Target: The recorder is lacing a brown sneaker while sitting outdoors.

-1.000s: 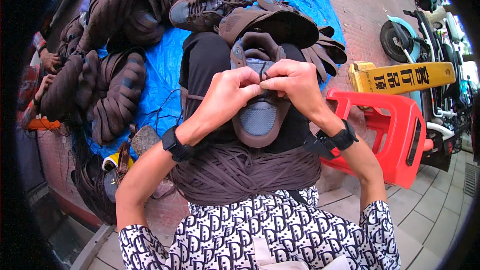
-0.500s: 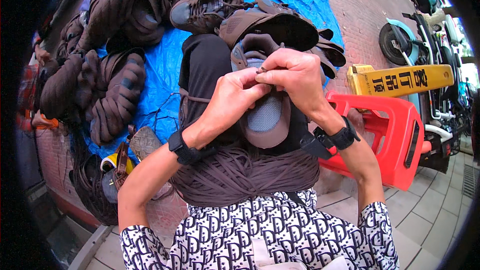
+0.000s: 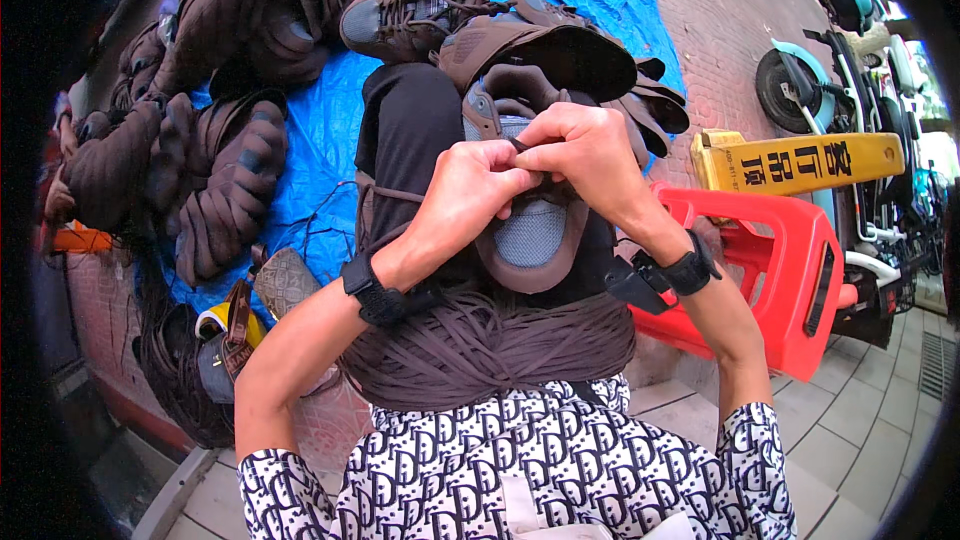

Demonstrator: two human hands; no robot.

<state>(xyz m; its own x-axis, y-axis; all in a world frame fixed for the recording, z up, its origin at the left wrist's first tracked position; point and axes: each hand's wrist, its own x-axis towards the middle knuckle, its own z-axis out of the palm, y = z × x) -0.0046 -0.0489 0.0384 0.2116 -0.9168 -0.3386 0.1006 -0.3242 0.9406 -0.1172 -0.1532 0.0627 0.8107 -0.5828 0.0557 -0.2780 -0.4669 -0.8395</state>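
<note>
A brown shoe (image 3: 530,233) with a blue-grey mesh toe rests between my thighs, its toe pointing at me. My left hand (image 3: 462,188) and my right hand (image 3: 588,155) meet above its tongue and eyelets. Thumb and forefinger are pressed together on each hand, pinching a dark brown shoelace (image 3: 519,144) of which only a short bit shows. The eyelets beneath are mostly covered by my fingers. Across my lap lies a thick bundle of brown shoelaces (image 3: 490,352), just below the shoe's toe.
Beyond my knees, several brown shoes (image 3: 412,15) lie on a blue tarp (image 3: 325,130). Stacked brown shoe pieces (image 3: 230,190) are at the left. A red plastic stool (image 3: 745,290) and a yellow sign (image 3: 800,162) stand at my right, with parked scooters (image 3: 790,88) beyond.
My right fingers have shifted slightly, and less of the lace shows between the hands. The shoe stays in place on my lap.
</note>
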